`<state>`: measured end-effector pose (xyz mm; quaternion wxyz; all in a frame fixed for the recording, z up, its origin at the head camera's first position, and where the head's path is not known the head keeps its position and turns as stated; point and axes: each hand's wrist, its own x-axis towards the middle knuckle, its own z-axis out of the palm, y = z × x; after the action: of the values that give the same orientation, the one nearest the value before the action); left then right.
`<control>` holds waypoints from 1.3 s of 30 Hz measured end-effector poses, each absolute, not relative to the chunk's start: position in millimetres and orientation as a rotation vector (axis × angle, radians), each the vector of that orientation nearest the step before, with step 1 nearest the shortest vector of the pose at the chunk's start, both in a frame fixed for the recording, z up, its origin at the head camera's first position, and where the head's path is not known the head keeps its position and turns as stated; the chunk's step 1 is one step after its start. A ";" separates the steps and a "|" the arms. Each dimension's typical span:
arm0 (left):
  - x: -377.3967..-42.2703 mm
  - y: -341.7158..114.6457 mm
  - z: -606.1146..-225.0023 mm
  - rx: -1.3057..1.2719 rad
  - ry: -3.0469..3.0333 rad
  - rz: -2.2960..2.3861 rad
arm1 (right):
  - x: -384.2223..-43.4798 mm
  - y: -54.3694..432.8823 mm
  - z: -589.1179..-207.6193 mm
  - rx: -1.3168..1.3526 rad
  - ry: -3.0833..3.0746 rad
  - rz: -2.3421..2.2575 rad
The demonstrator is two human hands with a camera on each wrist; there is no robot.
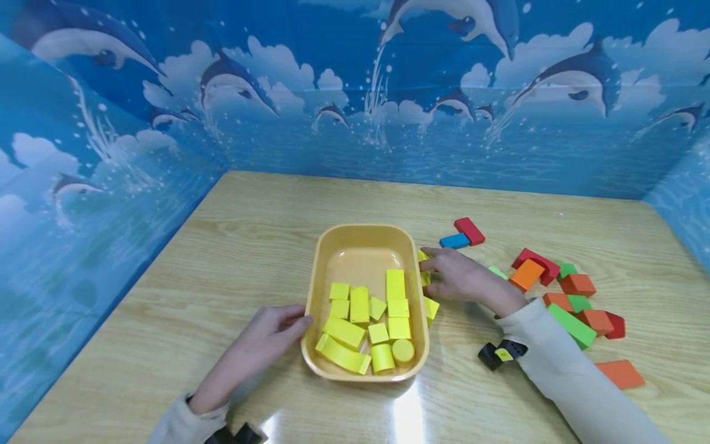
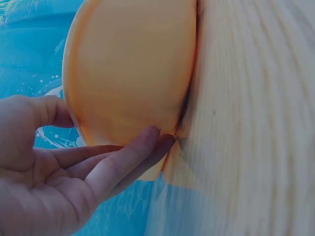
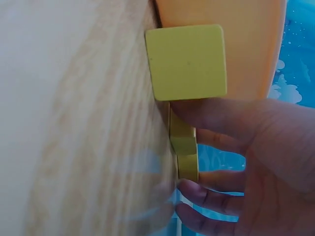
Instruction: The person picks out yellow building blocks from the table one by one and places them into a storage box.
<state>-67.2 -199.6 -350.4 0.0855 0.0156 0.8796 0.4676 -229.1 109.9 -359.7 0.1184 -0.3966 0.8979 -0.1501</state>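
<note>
A tan plastic tray [image 1: 360, 237] stands on the table with several yellow blocks [image 1: 359, 305] in its near half. At its left side my left hand [image 1: 272, 336] holds the wall, thumb at the rim and fingers [image 2: 125, 160] against the outside. My right hand [image 1: 460, 274] is low beside the tray's right wall. Between its thumb and fingers are small yellow blocks [image 3: 184, 135], standing on the table. Nearer the right wrist camera, another yellow block [image 3: 187, 63] stands against the tray, just beside the thumb.
Red and blue blocks [image 1: 455, 240] lie behind my right hand. Farther right are several orange, green and red blocks [image 1: 571, 325], some beside my right sleeve [image 1: 577, 370]. A dolphin-print backdrop [image 1: 355, 142] borders the table at the back and sides.
</note>
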 end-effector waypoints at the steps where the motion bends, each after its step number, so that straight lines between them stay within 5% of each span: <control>1: -67.2 -199.4 -350.3 0.043 2.621 1.395 | -229.3 109.8 -360.3 -1.168 2.631 -0.440; 39: -67.9 -198.1 -350.2 0.010 2.624 1.392 | -225.8 102.0 -367.9 -1.203 2.838 -0.682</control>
<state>-67.9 -198.1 -350.2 0.0854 0.0035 0.8801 0.4670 -225.8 102.0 -367.9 -0.0077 -0.3810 0.8990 -0.2159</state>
